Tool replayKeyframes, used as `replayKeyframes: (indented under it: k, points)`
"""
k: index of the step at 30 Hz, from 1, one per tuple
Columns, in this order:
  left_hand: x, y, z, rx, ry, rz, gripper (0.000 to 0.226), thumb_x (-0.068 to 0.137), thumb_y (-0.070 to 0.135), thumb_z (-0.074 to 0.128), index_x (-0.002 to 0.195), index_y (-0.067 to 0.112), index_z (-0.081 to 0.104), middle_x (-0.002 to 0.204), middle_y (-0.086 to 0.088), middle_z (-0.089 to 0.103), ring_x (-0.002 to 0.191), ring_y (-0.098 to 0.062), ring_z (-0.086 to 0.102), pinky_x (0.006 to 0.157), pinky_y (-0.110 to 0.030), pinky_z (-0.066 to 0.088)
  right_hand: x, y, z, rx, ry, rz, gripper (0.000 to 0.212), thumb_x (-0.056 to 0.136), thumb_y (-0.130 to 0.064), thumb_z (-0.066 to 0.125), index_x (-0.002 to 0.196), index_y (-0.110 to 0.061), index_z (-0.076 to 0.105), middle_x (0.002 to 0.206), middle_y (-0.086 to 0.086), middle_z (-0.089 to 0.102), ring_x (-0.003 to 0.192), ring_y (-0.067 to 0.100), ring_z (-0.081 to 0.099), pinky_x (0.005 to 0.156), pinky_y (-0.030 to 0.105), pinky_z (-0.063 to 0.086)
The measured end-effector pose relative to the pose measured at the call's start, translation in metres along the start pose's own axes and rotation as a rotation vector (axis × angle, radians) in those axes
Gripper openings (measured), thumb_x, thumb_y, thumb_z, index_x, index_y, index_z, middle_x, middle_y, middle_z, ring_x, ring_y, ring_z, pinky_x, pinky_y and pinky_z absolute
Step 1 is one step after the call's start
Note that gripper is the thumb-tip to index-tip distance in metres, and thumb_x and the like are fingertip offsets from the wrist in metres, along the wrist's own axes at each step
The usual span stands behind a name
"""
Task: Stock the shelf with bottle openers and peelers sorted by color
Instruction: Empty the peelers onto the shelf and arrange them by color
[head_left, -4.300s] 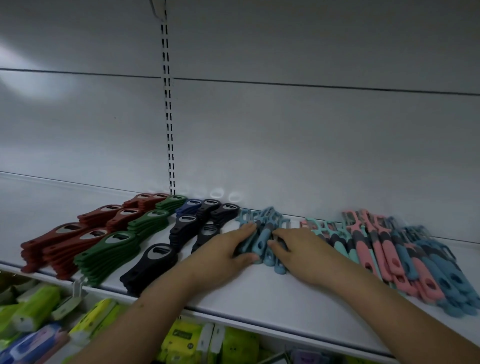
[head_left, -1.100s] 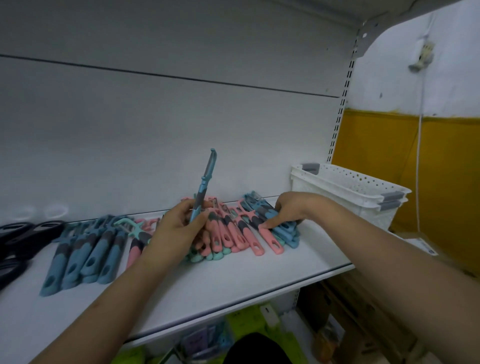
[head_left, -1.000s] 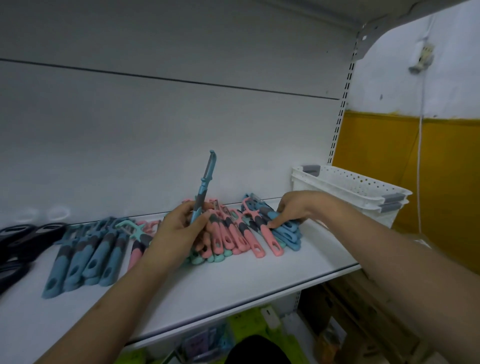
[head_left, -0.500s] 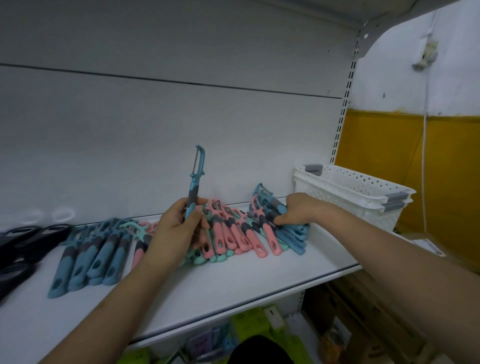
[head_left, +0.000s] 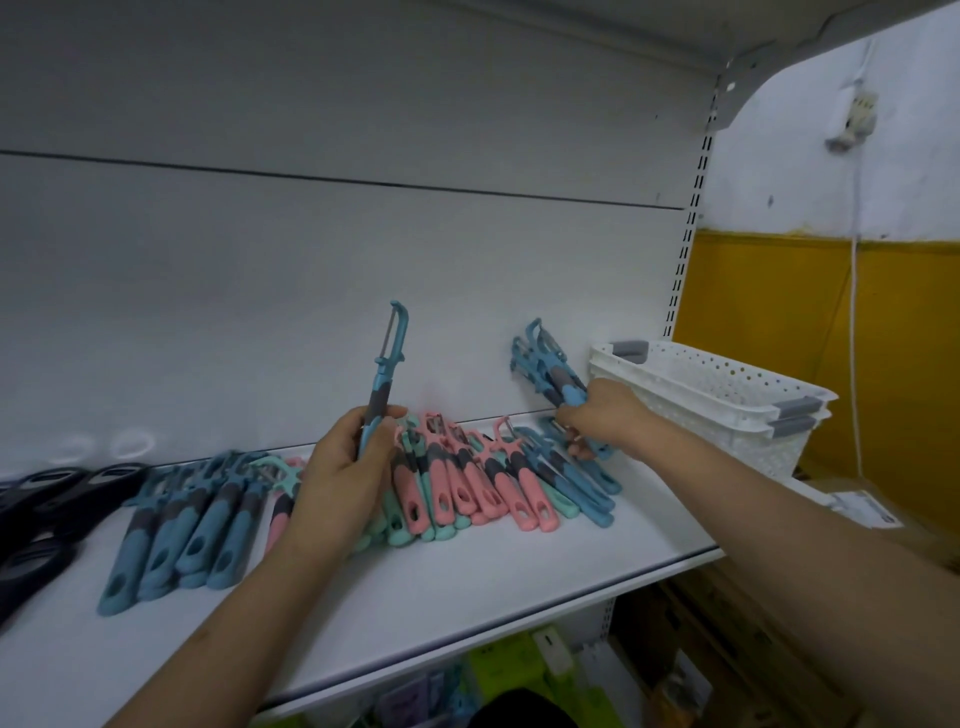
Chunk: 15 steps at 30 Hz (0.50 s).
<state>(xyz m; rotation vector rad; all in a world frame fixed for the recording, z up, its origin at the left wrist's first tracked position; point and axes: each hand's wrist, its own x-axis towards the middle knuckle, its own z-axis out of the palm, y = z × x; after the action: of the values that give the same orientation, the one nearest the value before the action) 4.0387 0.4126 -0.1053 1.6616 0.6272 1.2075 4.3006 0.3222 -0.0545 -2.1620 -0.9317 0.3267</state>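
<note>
My left hand (head_left: 349, 462) grips one blue peeler (head_left: 387, 364) by its handle, blade pointing straight up. My right hand (head_left: 602, 422) holds a bunch of blue peelers (head_left: 545, 371) lifted off the white shelf (head_left: 467, 582), heads tilted up and left. Below lies a mixed pile of pink peelers (head_left: 470, 475) over teal peelers (head_left: 558, 503), with more blue peelers (head_left: 582, 483) at its right end. A sorted row of blue peelers (head_left: 192, 525) lies to the left. Black bottle openers (head_left: 47, 512) are at the far left edge.
Two stacked white perforated baskets (head_left: 717, 395) stand at the shelf's right end, just beyond my right hand. Packaged goods (head_left: 498, 670) fill the shelf below. Cardboard boxes (head_left: 852, 509) sit to the right, before a yellow and white wall.
My right hand has gathered blue peelers from the pile's right end and raised them off the shelf. My left hand keeps the single blue peeler upright, slightly higher. Earlier, both hands straightened the blue row.
</note>
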Motion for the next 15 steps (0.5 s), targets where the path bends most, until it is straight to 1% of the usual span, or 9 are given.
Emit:
replayKeyframes:
  k: [2,3,4,7,9,11,13,14,15]
  points:
    - [0.0,0.004,0.001,-0.094,0.0,-0.053,0.022,0.104,0.023,0.045,0.11,0.018,0.065,0.057,0.01,0.042,0.048,-0.009,0.033,0.042,-0.02,0.027,-0.009,-0.006,-0.001,0.278,-0.037,-0.018,0.014,0.09,-0.016,0.065,0.09,-0.003,0.06,0.071,0.011,0.069,0.052,0.018,0.066,0.052,0.028,0.058]
    - [-0.001,0.007,0.001,-0.138,0.001,-0.079,0.024,0.105,0.022,0.043,0.11,0.014,0.065,0.059,0.004,0.042,0.046,-0.011,0.032,0.039,-0.02,0.025,-0.017,-0.01,-0.001,0.381,-0.071,-0.038,0.016,0.093,-0.02,0.065,0.089,-0.005,0.06,0.066,0.008,0.065,0.046,0.015,0.06,0.044,0.023,0.052]
    - [-0.002,0.009,0.0,-0.167,0.005,-0.103,0.026,0.106,0.022,0.041,0.11,0.011,0.064,0.062,0.0,0.043,0.044,-0.012,0.033,0.038,-0.019,0.024,-0.025,-0.016,0.001,0.457,-0.118,-0.063,0.021,0.094,-0.026,0.064,0.087,-0.007,0.059,0.062,0.006,0.062,0.044,0.014,0.055,0.041,0.021,0.045]
    - [-0.002,0.018,-0.002,-0.225,0.018,-0.206,0.032,0.107,0.024,0.036,0.105,0.003,0.06,0.066,-0.005,0.052,0.043,-0.015,0.045,0.038,-0.021,0.029,-0.046,-0.036,0.014,0.556,-0.264,-0.132,0.035,0.095,-0.041,0.061,0.084,-0.008,0.061,0.059,0.006,0.058,0.047,0.016,0.049,0.043,0.022,0.037]
    - [-0.002,0.027,-0.005,-0.24,0.034,-0.274,0.034,0.107,0.027,0.034,0.097,0.006,0.059,0.068,-0.004,0.059,0.048,-0.014,0.055,0.042,-0.024,0.04,-0.061,-0.053,0.03,0.599,-0.335,-0.15,0.035,0.096,-0.04,0.06,0.082,-0.008,0.059,0.056,0.005,0.054,0.046,0.016,0.045,0.043,0.023,0.036]
    - [-0.004,0.032,-0.01,-0.245,0.06,-0.302,0.036,0.108,0.03,0.033,0.093,0.009,0.058,0.075,-0.006,0.065,0.059,-0.013,0.063,0.051,-0.025,0.051,-0.078,-0.072,0.051,0.658,-0.411,-0.172,0.027,0.098,-0.031,0.059,0.081,-0.01,0.054,0.052,0.001,0.048,0.043,0.014,0.041,0.041,0.023,0.034]
    - [-0.007,0.031,-0.019,-0.27,0.067,-0.336,0.04,0.107,0.038,0.035,0.097,0.01,0.061,0.09,-0.01,0.07,0.078,-0.018,0.07,0.068,-0.032,0.06,-0.091,-0.09,0.076,0.693,-0.466,-0.187,0.018,0.098,-0.023,0.059,0.086,-0.009,0.059,0.059,0.002,0.062,0.05,0.015,0.058,0.047,0.025,0.048]
    - [-0.008,0.03,-0.026,-0.287,0.057,-0.377,0.041,0.105,0.043,0.036,0.103,0.012,0.063,0.098,-0.01,0.073,0.088,-0.022,0.072,0.076,-0.039,0.06,-0.097,-0.098,0.09,0.7,-0.492,-0.204,0.015,0.098,-0.023,0.06,0.093,-0.009,0.065,0.071,0.005,0.072,0.063,0.019,0.069,0.06,0.031,0.058]
    - [-0.01,0.032,-0.034,-0.327,0.05,-0.419,0.042,0.104,0.046,0.037,0.111,0.014,0.064,0.103,-0.011,0.074,0.092,-0.026,0.073,0.08,-0.044,0.06,-0.102,-0.105,0.104,0.697,-0.503,-0.22,0.015,0.096,-0.024,0.061,0.099,-0.011,0.068,0.083,0.008,0.076,0.078,0.024,0.073,0.074,0.039,0.061]
